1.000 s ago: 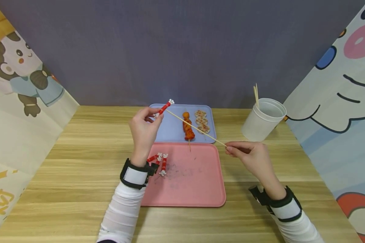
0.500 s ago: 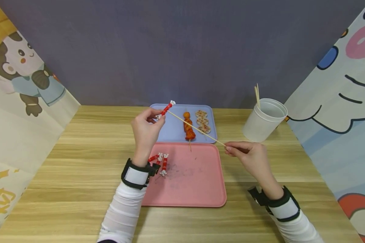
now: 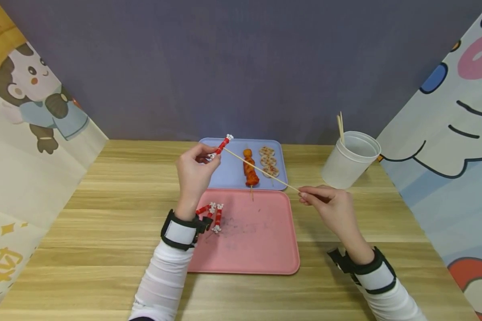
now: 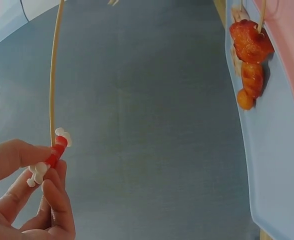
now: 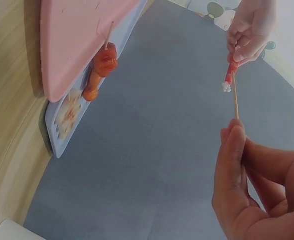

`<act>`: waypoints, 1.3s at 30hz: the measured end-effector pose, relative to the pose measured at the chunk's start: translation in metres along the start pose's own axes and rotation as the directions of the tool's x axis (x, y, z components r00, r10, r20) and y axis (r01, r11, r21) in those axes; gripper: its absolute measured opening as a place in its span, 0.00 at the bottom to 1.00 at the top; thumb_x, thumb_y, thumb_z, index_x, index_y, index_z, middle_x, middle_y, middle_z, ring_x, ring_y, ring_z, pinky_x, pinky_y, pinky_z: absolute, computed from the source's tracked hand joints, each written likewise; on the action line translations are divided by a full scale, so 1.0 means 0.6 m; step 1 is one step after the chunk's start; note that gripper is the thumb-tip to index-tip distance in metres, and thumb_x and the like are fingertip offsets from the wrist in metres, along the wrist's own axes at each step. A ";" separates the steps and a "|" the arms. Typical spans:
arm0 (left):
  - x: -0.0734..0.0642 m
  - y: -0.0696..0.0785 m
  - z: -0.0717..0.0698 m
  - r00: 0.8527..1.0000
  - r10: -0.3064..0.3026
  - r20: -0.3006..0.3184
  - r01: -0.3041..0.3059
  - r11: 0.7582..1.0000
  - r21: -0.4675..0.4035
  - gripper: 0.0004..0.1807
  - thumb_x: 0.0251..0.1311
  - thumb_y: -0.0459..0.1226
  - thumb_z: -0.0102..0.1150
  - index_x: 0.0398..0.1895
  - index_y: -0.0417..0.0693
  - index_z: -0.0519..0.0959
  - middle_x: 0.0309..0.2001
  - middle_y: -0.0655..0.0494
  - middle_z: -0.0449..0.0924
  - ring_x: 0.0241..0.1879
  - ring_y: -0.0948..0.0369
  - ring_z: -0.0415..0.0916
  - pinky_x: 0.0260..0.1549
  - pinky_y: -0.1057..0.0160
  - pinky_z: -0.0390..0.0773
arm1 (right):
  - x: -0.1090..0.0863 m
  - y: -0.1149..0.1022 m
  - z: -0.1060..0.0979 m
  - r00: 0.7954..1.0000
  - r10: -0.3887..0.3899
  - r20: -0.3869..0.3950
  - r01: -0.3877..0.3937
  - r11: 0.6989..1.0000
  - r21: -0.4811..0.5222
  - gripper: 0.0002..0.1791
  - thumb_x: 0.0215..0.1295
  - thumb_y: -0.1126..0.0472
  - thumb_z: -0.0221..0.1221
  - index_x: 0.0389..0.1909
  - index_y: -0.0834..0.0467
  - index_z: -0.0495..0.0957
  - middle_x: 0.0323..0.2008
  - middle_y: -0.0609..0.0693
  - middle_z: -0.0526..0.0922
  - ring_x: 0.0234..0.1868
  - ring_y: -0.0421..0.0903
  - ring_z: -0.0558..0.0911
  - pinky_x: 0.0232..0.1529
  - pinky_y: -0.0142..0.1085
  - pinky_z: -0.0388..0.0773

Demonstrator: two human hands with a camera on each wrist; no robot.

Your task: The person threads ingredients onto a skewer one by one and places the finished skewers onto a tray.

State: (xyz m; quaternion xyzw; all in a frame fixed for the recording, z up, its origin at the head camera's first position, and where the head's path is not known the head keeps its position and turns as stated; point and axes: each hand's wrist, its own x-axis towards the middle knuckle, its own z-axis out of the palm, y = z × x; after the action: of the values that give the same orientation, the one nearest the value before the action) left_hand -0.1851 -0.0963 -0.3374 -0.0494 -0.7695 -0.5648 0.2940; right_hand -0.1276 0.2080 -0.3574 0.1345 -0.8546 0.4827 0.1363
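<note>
Between thumb and fingers, my left hand (image 3: 193,174) pinches a red sausage-like piece (image 3: 225,143) with white frilled ends, held above the blue tray (image 3: 225,176). My right hand (image 3: 332,206) pinches one end of a thin wooden skewer (image 3: 281,181). That skewer slants up and left, and its far end meets the middle of the red piece, as the left wrist view shows at the skewer (image 4: 53,95). How deep the tip sits I cannot tell. More red pieces (image 3: 218,217) with white ends lie at the left of the pink tray (image 3: 261,249), partly behind my left wrist.
On the blue tray lie a skewer of orange-red meat (image 3: 249,168) and a skewer of pale round slices (image 3: 268,161). A white tub (image 3: 343,167) holding a few wooden sticks (image 3: 340,127) stands at the back right. Behind the table rises a grey wall (image 3: 241,67).
Both hands keep their grips and nearly the same places. The view has shifted slightly; the skewer still meets the red piece.
</note>
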 end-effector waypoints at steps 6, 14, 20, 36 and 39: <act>-0.001 -0.005 0.002 1.000 -0.023 0.017 0.023 1.000 0.006 0.04 0.46 0.29 0.67 0.28 0.41 0.84 0.29 0.48 0.85 0.25 0.60 0.77 0.27 0.70 0.76 | 0.000 0.001 0.001 0.999 0.033 0.009 -0.033 0.999 0.030 0.08 0.58 0.67 0.63 0.38 0.64 0.85 0.32 0.59 0.87 0.28 0.30 0.84 0.30 0.28 0.81; -0.004 -0.013 0.009 0.996 -0.038 0.077 0.035 0.999 0.038 0.04 0.46 0.29 0.67 0.28 0.42 0.84 0.30 0.48 0.84 0.25 0.60 0.77 0.27 0.71 0.75 | 0.000 0.006 0.001 0.997 0.074 0.025 -0.076 0.996 0.051 0.08 0.58 0.69 0.63 0.38 0.67 0.84 0.33 0.62 0.86 0.28 0.31 0.84 0.30 0.29 0.82; -0.016 -0.010 0.033 0.966 -0.068 0.251 0.046 0.995 0.092 0.05 0.47 0.32 0.68 0.29 0.46 0.85 0.29 0.51 0.85 0.26 0.61 0.78 0.28 0.67 0.76 | 0.000 0.014 0.020 0.974 0.179 0.137 -0.196 0.974 0.117 0.11 0.58 0.67 0.63 0.40 0.69 0.83 0.34 0.64 0.85 0.29 0.34 0.85 0.31 0.34 0.83; -0.046 -0.016 0.076 0.916 -0.105 0.388 0.003 0.967 0.256 0.04 0.45 0.30 0.65 0.25 0.47 0.82 0.26 0.56 0.84 0.25 0.62 0.77 0.26 0.66 0.76 | 0.000 0.023 0.046 0.954 0.227 0.197 -0.255 0.959 0.125 0.11 0.56 0.67 0.65 0.40 0.68 0.83 0.35 0.63 0.86 0.29 0.41 0.87 0.31 0.37 0.83; -0.053 -0.012 0.082 0.903 -0.114 0.415 -0.008 0.960 0.281 0.04 0.46 0.30 0.65 0.26 0.47 0.83 0.28 0.57 0.84 0.26 0.63 0.77 0.27 0.65 0.76 | -0.001 0.024 0.048 0.954 0.225 0.199 -0.252 0.960 0.124 0.11 0.55 0.68 0.65 0.39 0.68 0.84 0.34 0.63 0.86 0.29 0.43 0.87 0.30 0.36 0.83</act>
State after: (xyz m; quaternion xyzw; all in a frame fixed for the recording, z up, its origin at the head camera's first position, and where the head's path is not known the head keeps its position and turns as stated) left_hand -0.1814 -0.0465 -0.3691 -0.1090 -0.8873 -0.4353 0.1068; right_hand -0.1355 0.1905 -0.3834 0.0836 -0.8351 0.5435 -0.0126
